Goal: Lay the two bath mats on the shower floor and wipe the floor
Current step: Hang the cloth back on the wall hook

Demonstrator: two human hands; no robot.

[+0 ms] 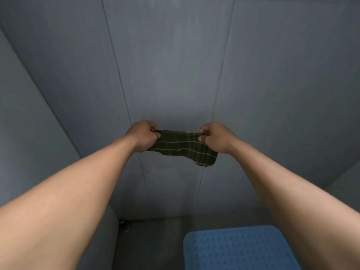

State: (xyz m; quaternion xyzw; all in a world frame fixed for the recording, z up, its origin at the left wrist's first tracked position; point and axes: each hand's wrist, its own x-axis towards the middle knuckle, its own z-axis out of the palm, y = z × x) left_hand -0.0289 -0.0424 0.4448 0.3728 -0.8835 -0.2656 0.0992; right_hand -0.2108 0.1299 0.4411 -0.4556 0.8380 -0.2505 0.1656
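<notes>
So at this point one blue dimpled bath mat (239, 250) was down flat on the dark shower floor (155, 240), lower right of the view. I couldn't see a second mat anywhere, so it was either out of frame or not laid yet. The dark green cloth with pale stripes (181, 148) was up in the air in front of the grey panelled wall (171, 75), stretched between the left hand (143, 134) and right hand (215, 137), each grip pinched tight on a top corner. It was nowhere near the floor, so I'd guess the wiping hadn't started. The round metal drain (125, 226) sat in the far left corner, apart from the mat.
</notes>
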